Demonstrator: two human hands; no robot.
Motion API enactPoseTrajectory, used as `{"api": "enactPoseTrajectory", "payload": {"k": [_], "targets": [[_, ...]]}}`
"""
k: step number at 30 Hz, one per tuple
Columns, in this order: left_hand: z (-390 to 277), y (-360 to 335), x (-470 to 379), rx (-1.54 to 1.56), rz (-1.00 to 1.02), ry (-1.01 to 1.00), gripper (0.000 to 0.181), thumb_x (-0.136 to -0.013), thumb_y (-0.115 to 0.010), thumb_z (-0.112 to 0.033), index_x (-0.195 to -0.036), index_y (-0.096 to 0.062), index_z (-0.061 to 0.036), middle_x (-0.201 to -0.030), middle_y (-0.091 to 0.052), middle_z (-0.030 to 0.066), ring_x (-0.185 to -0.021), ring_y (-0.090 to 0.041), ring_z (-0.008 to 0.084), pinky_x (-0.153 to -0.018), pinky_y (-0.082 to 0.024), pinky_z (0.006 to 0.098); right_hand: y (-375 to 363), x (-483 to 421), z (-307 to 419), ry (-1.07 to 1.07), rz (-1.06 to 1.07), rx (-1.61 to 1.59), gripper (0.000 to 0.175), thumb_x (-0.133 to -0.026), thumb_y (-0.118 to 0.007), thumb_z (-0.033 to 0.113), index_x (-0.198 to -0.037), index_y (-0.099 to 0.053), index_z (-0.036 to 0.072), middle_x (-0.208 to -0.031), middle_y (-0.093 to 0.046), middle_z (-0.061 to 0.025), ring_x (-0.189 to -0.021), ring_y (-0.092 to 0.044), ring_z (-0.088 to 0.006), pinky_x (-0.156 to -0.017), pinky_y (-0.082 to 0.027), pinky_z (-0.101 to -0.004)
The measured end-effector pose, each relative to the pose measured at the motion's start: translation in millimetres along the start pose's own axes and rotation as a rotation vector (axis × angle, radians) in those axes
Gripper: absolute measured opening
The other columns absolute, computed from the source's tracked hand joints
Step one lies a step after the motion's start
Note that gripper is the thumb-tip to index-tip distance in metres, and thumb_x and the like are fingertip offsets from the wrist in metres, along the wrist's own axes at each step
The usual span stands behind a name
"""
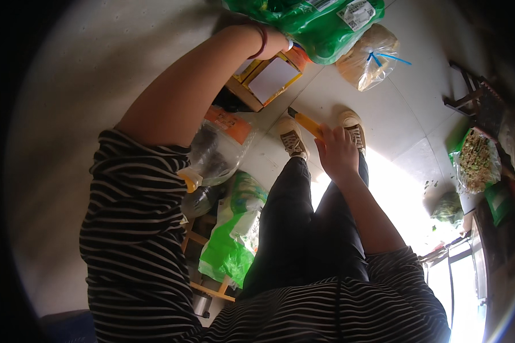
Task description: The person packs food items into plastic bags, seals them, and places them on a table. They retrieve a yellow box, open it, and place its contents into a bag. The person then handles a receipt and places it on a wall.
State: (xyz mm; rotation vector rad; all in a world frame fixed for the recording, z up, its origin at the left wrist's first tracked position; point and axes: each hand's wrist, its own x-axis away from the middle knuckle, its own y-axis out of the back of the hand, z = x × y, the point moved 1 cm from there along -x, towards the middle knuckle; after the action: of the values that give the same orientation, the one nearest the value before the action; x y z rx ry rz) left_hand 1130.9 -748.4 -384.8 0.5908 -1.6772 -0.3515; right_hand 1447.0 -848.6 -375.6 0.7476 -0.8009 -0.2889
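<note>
My right hand (338,155) is closed around a yellow utility knife (309,125), whose dark tip points up and left above my shoes. My left hand (276,44) reaches to the top of the view, beside a cardboard box (274,81) with yellow edges and a pale inner face. Its fingers are partly hidden at the edge of a green plastic-wrapped pack (322,30), so what they touch is unclear. A clear plastic bag (367,60), tied with a blue strip, stands right of the green pack.
A large clear plastic jug (223,150) lies under my left arm, above a green and white bag (231,231) by a wooden rack. On the right are a dark wooden stool (472,92), a clear bag of brownish-green pieces (476,163) and a bag of greens (448,209).
</note>
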Motion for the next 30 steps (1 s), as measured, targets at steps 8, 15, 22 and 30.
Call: {"api": "enactPoseTrajectory", "payload": {"k": [8, 15, 22, 30], "targets": [[43.4, -93.2, 58.3, 0.324, -1.238, 0.465, 0.055, -0.069, -0.088, -0.029, -0.109, -0.060, -0.0047, -0.105, -0.062, 0.0153, -0.099, -0.059, 0.0366, -0.086, -0.049, 0.0455, 23.4, -65.7, 29.9, 0.492, -0.090, 0.004, 0.021, -0.076, -0.068, 0.016, -0.095, -0.064, 0.007, -0.105, -0.055, -0.0074, -0.102, -0.056, -0.0267, -0.086, -0.049, -0.0367], [55.6, -131.3, 77.3, 0.087, -0.943, 0.266, 0.036, -0.073, -0.081, -0.017, -0.102, -0.061, -0.0099, -0.103, -0.063, 0.0082, -0.099, -0.058, 0.0333, -0.088, -0.046, 0.0463, 7.2, -136.6, 88.0, 0.759, 0.172, 0.172, 0.011, -0.081, -0.064, 0.014, -0.090, -0.067, 0.008, -0.106, -0.061, -0.0064, -0.102, -0.062, -0.0246, -0.077, -0.052, -0.0371], [53.3, -152.3, 106.3, 0.322, -0.913, 0.058, 0.022, -0.078, -0.068, -0.001, -0.099, -0.065, -0.0081, -0.095, -0.063, 0.0127, -0.084, -0.062, 0.0348, -0.071, -0.051, 0.0443, 29.5, -67.1, 25.5, 0.480, 0.358, -0.005, 0.032, -0.090, -0.066, 0.018, -0.112, -0.047, 0.004, -0.097, -0.061, -0.0151, -0.078, -0.067, -0.0368, -0.065, -0.052, -0.0472], [-16.7, -170.4, 62.7, 0.583, -1.171, 0.489, 0.025, -0.085, -0.069, -0.006, -0.110, -0.064, -0.0079, -0.108, -0.056, 0.0151, -0.099, -0.059, 0.0341, -0.084, -0.051, 0.0422, 19.1, 108.4, -37.1, -0.670, 0.294, -0.887, 0.033, -0.088, -0.076, 0.022, -0.081, -0.049, 0.004, -0.067, -0.054, -0.0052, -0.053, -0.054, -0.0145, -0.050, -0.046, -0.0306]]}}
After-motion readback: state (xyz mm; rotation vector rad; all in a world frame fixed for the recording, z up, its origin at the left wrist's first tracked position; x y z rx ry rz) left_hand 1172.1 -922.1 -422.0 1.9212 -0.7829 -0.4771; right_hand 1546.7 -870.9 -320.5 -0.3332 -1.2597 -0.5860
